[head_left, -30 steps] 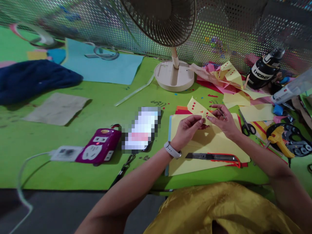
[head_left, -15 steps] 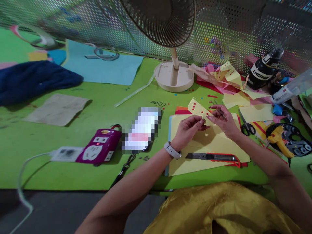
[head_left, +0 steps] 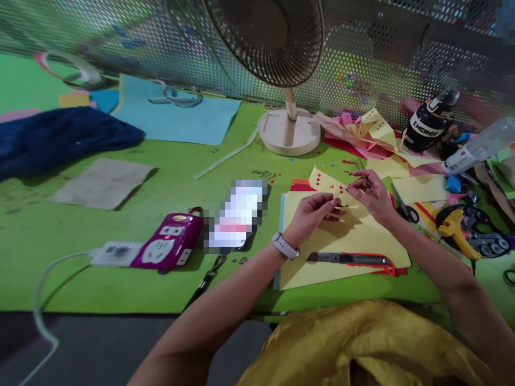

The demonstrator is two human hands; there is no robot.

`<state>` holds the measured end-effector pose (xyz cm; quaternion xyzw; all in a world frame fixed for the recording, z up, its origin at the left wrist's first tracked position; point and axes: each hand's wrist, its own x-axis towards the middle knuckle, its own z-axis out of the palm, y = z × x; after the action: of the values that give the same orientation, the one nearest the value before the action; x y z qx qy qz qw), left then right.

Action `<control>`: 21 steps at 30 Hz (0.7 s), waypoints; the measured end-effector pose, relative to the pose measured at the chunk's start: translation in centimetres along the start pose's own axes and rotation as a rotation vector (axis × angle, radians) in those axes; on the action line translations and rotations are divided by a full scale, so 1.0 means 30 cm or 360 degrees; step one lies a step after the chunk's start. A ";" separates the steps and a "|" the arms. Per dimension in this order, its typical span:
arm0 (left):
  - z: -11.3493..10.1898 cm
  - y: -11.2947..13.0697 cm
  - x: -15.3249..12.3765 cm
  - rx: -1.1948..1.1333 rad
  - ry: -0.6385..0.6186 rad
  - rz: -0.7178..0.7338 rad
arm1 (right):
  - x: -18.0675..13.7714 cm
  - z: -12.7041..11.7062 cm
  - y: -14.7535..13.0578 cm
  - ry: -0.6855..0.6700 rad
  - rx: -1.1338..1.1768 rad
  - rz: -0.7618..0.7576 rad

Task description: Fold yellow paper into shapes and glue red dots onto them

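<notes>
My left hand [head_left: 311,217], with a pale band on its wrist, pinches a folded piece of yellow paper [head_left: 322,180] dotted with small red diamonds. Close beside the paper's right end, my right hand [head_left: 372,198] is closed, its thumb and forefinger pinched at the diamonds. A thin dark tool [head_left: 368,185] lies across its fingers; its exact kind is unclear. Beneath both hands is a stack of yellow sheets [head_left: 298,273], with red and blue edges showing. A utility knife [head_left: 350,259] with an orange-edged handle rests on the stack.
A smartphone [head_left: 237,214] and a purple power strip [head_left: 169,241] lie to the left. Behind stands a fan [head_left: 287,131]. On the right are scissors [head_left: 408,210], a yellow glue gun [head_left: 458,233], a black bottle [head_left: 428,123] and paper scraps [head_left: 362,131].
My right hand has drawn slightly back from the paper's end, and its fingers have shifted. My left hand keeps its pinch on the paper. The view has shifted slightly.
</notes>
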<state>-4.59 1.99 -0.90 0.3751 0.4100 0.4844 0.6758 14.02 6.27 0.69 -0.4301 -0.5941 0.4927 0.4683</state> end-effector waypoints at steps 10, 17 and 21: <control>-0.013 -0.014 0.025 0.0057 -0.0083 0.0058 | 0.022 0.005 -0.006 -0.0018 -0.0153 -0.0133; -0.022 -0.023 0.042 0.0036 0.0168 0.0218 | 0.033 -0.059 -0.057 0.0121 -0.0363 -0.0314; -0.027 -0.030 0.049 0.0044 0.0229 0.0238 | 0.031 -0.125 -0.082 0.0091 -0.0554 -0.0264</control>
<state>-4.72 3.27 -2.31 0.3782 0.4349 0.5534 0.6014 17.40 7.51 3.54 -0.4680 -0.6902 0.3298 0.4426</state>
